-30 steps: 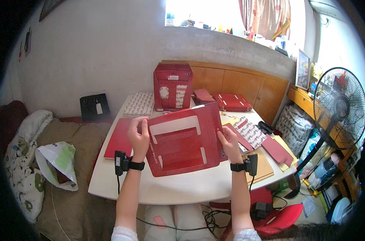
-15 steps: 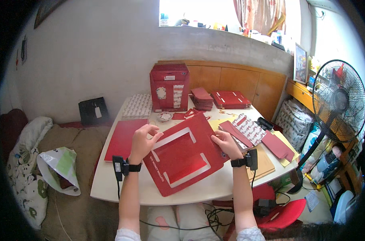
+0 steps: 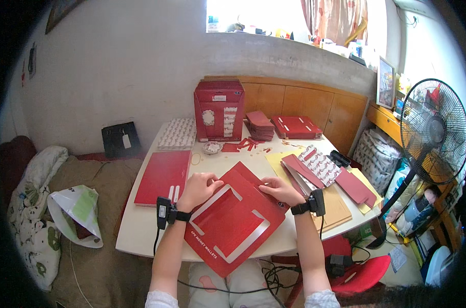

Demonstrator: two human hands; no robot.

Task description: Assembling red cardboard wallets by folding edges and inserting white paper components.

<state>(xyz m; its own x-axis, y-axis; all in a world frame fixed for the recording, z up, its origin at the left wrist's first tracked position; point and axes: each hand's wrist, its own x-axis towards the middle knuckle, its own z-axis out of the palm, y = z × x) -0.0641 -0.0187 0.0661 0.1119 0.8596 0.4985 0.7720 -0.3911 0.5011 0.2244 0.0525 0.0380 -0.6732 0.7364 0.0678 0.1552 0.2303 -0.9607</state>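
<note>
A red cardboard sheet [image 3: 236, 213] with white bracket-shaped bands is tilted between my hands, over the table's near edge and above my lap. Along its upper left edge, my left hand [image 3: 204, 189] is closed with bent fingers and thumb on the card. On the upper right edge my right hand [image 3: 283, 190] pinches it, thumb on the face and fingers behind, partly hidden. Left of the card lies a flat pile of red sheets [image 3: 162, 172]. To the right are patterned white wallets [image 3: 320, 167] and a dark red wallet [image 3: 355, 187].
Behind stand upright red packs [image 3: 218, 115], a patterned stack [image 3: 177, 134], a pile of small red pieces [image 3: 259, 126] and a red stack [image 3: 296, 127]. A small bowl [image 3: 212, 148] sits mid-table near red scraps. At right are a standing fan [image 3: 434, 131] and a red stool [image 3: 363, 274].
The red card has come lower and nearer to me and turned slightly counterclockwise. My left hand has lowered, its raised fingers now bent onto the card's edge; my right hand has shifted a little left.
</note>
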